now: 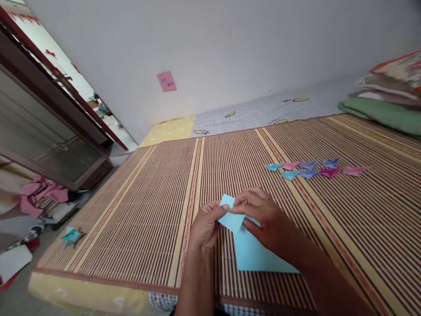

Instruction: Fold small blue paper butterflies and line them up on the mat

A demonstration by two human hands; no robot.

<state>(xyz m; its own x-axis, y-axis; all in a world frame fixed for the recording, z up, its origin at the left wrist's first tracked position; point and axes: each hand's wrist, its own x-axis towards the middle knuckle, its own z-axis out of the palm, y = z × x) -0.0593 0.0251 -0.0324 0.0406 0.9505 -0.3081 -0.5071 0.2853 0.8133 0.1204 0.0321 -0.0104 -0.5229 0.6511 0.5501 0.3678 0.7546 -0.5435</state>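
Between my two hands is a small light-blue piece of paper (234, 221), tilted and raised above the mat. My left hand (207, 221) pinches its left edge, thumb on top. Across its upper right side lie the bent fingers of my right hand (263, 213), touching the paper. Below my right hand, a larger light-blue sheet (256, 254) rests flat on the striped mat (158, 210), partly covered by the hand and forearm. Whether the small piece has folds is hard to make out.
Several folded paper shapes (309, 165) in blue, pink and purple stand in two rows at the right. A crumpled-looking blue paper shape (71, 236) lies near the mat's left edge. Folded bedding (388, 109) is stacked at the far right, and a pink note (166, 81) hangs on the wall.
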